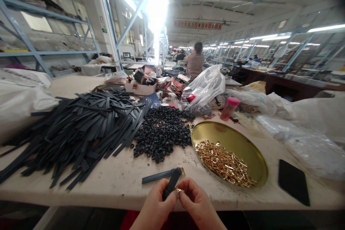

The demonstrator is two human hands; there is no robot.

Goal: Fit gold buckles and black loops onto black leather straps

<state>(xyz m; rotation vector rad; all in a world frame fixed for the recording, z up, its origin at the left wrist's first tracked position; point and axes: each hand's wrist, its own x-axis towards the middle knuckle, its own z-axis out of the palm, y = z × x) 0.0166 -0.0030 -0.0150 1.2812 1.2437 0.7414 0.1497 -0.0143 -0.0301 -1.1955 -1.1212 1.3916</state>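
Near the front edge of the table, my left hand (159,201) is closed around a dark strap (172,184), whose upper end rises above the fingers. My right hand (192,199) pinches a small gold buckle (179,189) close against the left fingertips. Whether the buckle is threaded on the strap cannot be made out. Just beyond the hands lies another dark strap (156,176), with a gold piece near its right end. Farther back is a heap of small black loops (164,133). To the right, a round gold tray (242,143) holds many gold buckles (223,163).
A large pile of dark straps (88,125) covers the table's left side. A black phone-like slab (293,181) lies at right. Behind the tray stand a pink-lidded jar (230,109) and a clear plastic bag (206,88). A person (195,63) sits farther back.
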